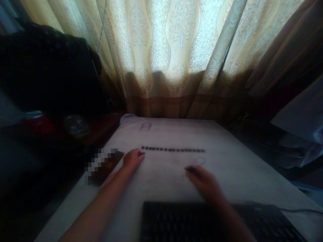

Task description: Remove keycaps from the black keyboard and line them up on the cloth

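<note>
A straight row of several small dark keycaps [166, 149] runs across the pale cloth of the table. Just below the row's left end is my left hand [133, 158], its fingers closed around a small dark piece that looks like a keycap [142, 153]. My right hand [203, 178] is below the row, right of the middle. Its thumb and fingers pinch another small dark piece, apparently a keycap [191, 169], partly hidden and blurred. A black keyboard [161, 222] lies at the near edge, with my right forearm crossing over it.
A dark flat object, partly pixelated, lies left of my left forearm [107, 168]. Purple marking [145, 126] shows on the cloth [176, 131] toward the back. A cable [300, 210] leads right from the keyboard. A patterned curtain [158, 50] hangs behind; a red can [37, 122] stands left.
</note>
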